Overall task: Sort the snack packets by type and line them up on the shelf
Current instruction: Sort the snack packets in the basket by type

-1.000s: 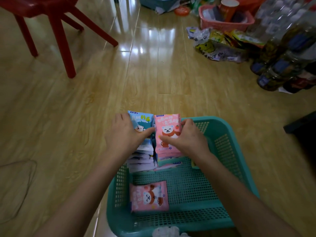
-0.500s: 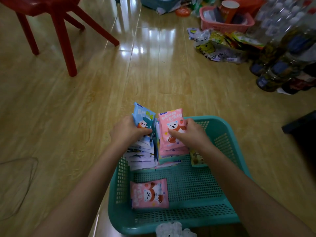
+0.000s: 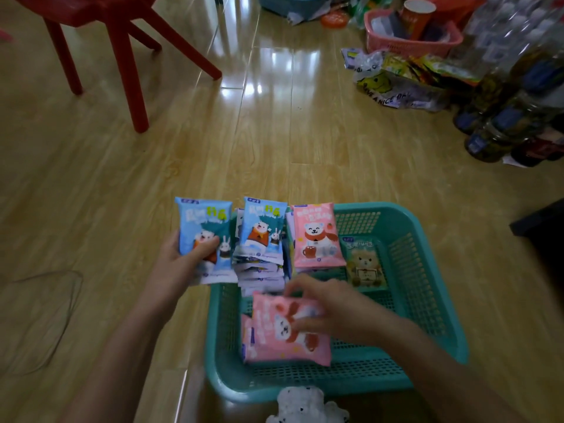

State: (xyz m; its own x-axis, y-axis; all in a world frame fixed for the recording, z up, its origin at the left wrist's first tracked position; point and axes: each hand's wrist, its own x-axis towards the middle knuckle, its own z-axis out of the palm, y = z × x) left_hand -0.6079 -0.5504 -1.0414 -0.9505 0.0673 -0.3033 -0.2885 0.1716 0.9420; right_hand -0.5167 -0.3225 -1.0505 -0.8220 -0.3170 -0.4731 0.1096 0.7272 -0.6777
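Observation:
A teal plastic basket (image 3: 427, 288) sits on the wooden floor in front of me. Inside it stand a row of blue bear packets (image 3: 262, 239) and a row of pink bear packets (image 3: 317, 236), with a beige bear packet (image 3: 364, 264) to their right. My left hand (image 3: 180, 264) holds one blue packet (image 3: 204, 236) up at the basket's left rim. My right hand (image 3: 323, 306) grips a pink packet (image 3: 287, 334) lying near the basket's front, over another pink one.
A red chair (image 3: 122, 50) stands at the far left. At the far right lie a pink basket (image 3: 409, 41), a printed plastic bag (image 3: 393, 87) and several bottles (image 3: 500, 117). A thin cable (image 3: 45, 315) loops on the floor at my left. A white fluffy thing (image 3: 305, 404) is below.
My left hand pulled one blue packet out to the left of its row. My right hand let go of the pink row and dropped back onto the pink packet at the basket's front.

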